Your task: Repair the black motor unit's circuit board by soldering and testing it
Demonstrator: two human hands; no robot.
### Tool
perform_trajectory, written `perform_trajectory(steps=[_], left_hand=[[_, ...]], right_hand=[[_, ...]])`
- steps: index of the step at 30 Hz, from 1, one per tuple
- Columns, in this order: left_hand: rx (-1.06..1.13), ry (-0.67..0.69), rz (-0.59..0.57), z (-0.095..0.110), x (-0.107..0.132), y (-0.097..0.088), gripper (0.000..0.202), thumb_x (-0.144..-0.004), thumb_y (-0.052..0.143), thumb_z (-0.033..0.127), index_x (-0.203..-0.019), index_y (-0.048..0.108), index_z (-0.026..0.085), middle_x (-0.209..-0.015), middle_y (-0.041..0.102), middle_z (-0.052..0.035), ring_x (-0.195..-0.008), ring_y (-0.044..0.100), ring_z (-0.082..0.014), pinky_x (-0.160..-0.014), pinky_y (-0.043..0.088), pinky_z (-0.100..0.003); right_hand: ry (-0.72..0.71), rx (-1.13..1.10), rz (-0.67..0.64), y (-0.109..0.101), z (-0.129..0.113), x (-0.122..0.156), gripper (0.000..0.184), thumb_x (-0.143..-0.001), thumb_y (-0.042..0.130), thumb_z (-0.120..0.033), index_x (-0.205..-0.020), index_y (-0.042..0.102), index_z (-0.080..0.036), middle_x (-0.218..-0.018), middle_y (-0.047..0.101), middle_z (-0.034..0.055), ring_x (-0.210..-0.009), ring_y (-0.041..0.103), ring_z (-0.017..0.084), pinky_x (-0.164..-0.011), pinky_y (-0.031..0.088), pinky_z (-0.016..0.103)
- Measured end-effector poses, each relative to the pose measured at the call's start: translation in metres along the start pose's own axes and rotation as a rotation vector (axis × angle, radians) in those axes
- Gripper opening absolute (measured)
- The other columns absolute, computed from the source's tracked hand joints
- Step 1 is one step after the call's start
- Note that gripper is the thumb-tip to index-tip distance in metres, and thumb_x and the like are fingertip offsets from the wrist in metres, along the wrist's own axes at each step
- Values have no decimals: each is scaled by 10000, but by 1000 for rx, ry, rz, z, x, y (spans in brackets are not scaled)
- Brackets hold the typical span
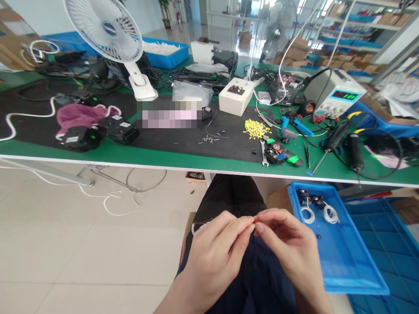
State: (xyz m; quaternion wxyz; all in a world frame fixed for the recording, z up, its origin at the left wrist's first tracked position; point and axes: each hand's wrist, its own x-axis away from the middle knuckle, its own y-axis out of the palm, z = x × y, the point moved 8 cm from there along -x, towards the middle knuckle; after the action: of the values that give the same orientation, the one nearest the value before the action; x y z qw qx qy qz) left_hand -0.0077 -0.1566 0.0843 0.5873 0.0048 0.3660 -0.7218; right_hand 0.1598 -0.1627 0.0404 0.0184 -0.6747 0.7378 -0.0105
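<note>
In front of the green workbench [157, 158], above the lap of the dark trousers [232, 196], a small red piece [255, 221] is held between two bare hands. It is pinched by the left hand [218, 244], whose thumb and index finger are brought together at the tips; from the other side it is gripped by the thumb and index finger of the right hand [291, 244], closed down to the piece's thickness. Most of it is covered by the fingertips, so its shape cannot be told. On the workbench, towards its front edge, yellow pieces [257, 129] are heaped, with a wrench [263, 153] laid near them. Below the workbench's front edge, two coils of white cable [336, 215] are contained in a blue tray [353, 261].
</note>
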Motion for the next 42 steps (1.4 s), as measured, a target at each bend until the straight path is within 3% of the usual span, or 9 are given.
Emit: perform_trajectory(steps=[8,11,14,17,21,28,33,37,42], left_hand=[[-41,-47,-309,-7,4,17,502,-1069,440,128,-1563,436,217,-1151,678,-96,-1060,656,-209,-938,548,-351],[-59,-34,-354,-7,7,19,526,-1081,420,141,-1594,364,243,-1217,685,-91,-1122,654,-214,-978,544,-366],[-19,-124,-330,-14,8,18,391,-1091,451,196,-1476,431,266,-1281,692,-63,-1160,676,-190,-990,542,-336],[64,-227,-341,-20,10,20,169,-1100,453,239,-1256,506,274,-1153,712,-14,-1045,712,-157,-895,551,-296],[70,-195,-382,-17,9,23,141,-1103,443,240,-1207,535,267,-1121,697,-20,-1026,690,-171,-890,526,-325],[27,-103,-249,-16,3,18,117,-1074,521,190,-1130,608,245,-992,696,-2,-912,648,-156,-828,488,-303],[88,-16,-76,-12,1,6,207,-993,658,107,-1154,654,237,-996,716,-5,-907,657,-139,-839,497,-275],[155,27,-86,-8,3,4,370,-971,652,30,-1276,651,239,-1092,737,-29,-979,670,-144,-895,519,-282],[144,19,-35,-9,5,-1,333,-941,691,17,-1204,673,220,-1029,742,-18,-935,658,-136,-856,523,-276]], right_hand=[[-33,116,-104,-6,3,1,125,-966,760,-256,-1086,736,-279,-1054,722,18,-963,691,156,-832,563,222],[-81,179,-106,-5,-2,3,100,-986,727,-251,-1083,716,-272,-1060,708,24,-983,686,167,-843,553,243],[-76,186,-83,-8,-2,3,85,-1001,705,-256,-1085,693,-270,-1029,699,19,-928,684,157,-810,559,244],[-62,202,-105,-7,-2,2,101,-1010,693,-270,-1110,697,-271,-1046,705,26,-939,693,167,-824,568,258],[-81,241,-162,-3,-6,2,84,-1005,693,-262,-1088,710,-259,-1062,708,44,-970,688,191,-845,560,289],[-179,165,-122,-3,-20,8,141,-965,740,-168,-1020,737,-297,-1002,728,1,-923,703,149,-800,563,231],[-113,30,-68,-4,-15,9,101,-962,747,-178,-979,726,-275,-973,713,10,-850,696,135,-732,569,206],[-73,-31,-56,-8,-7,9,90,-957,754,-175,-975,719,-257,-963,699,20,-832,684,133,-740,575,211],[-126,-39,-49,-9,-13,12,133,-964,730,-138,-1000,710,-264,-964,683,14,-837,672,118,-738,562,191]])
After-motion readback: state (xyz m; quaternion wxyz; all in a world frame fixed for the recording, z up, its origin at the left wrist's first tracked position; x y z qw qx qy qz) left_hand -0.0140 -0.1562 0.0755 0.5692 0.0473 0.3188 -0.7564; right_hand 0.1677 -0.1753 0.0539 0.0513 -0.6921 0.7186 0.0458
